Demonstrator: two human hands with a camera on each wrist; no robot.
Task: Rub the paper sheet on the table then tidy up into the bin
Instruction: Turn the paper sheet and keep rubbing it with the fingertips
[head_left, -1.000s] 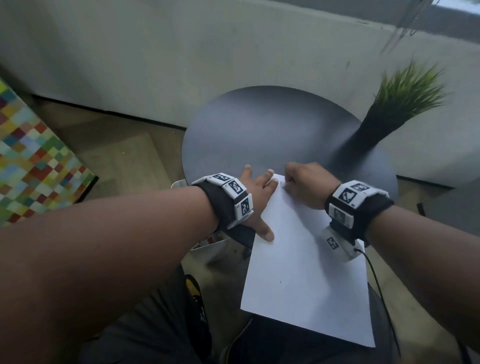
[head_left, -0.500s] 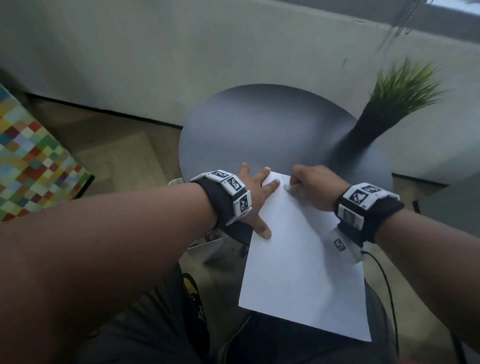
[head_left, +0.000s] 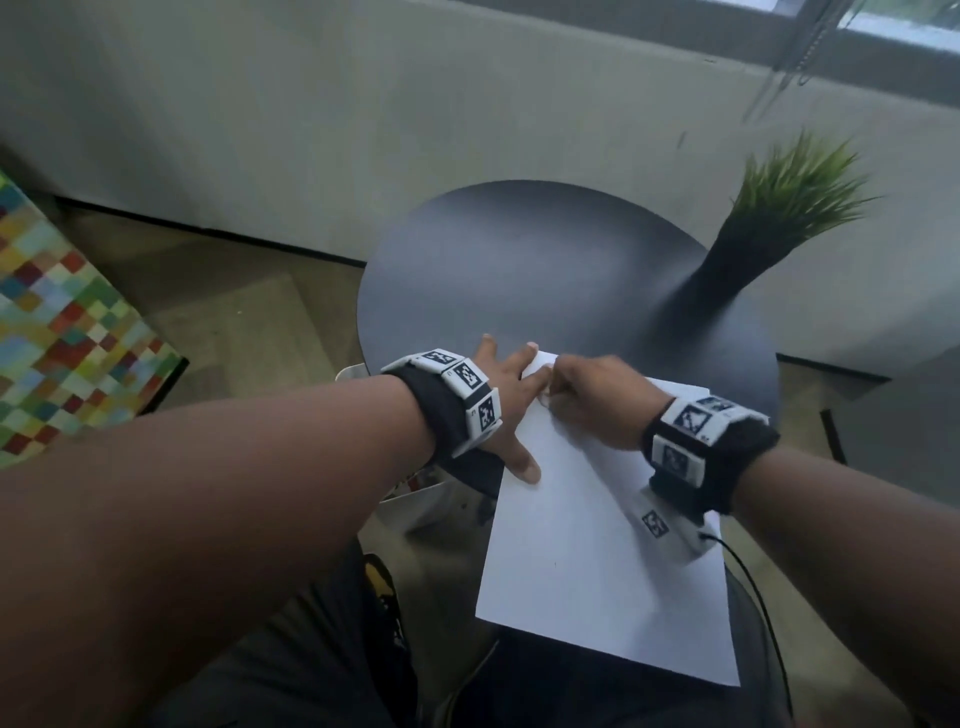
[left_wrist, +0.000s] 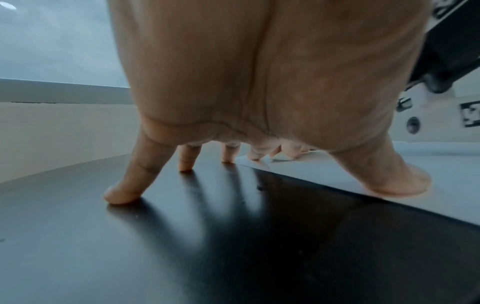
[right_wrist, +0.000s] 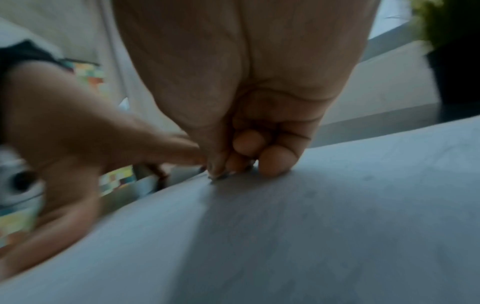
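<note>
Both hands (head_left: 561, 395) on paper sheet (head_left: 597, 561)

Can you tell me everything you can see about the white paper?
The paper sheet is plain white, thin and rectangular. Its far part lies flat on the dark round table; its near part hangs over the edge. The left hand presses its left edge with spread fingers. The right hand, fingers curled, presses near its far corner.

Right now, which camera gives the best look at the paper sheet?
The head view: it shows the whole paper sheet, hanging off the table edge, left hand and right hand on its far end. The left wrist view shows only an edge under the thumb; the right wrist view, a blurred close-up.
</note>
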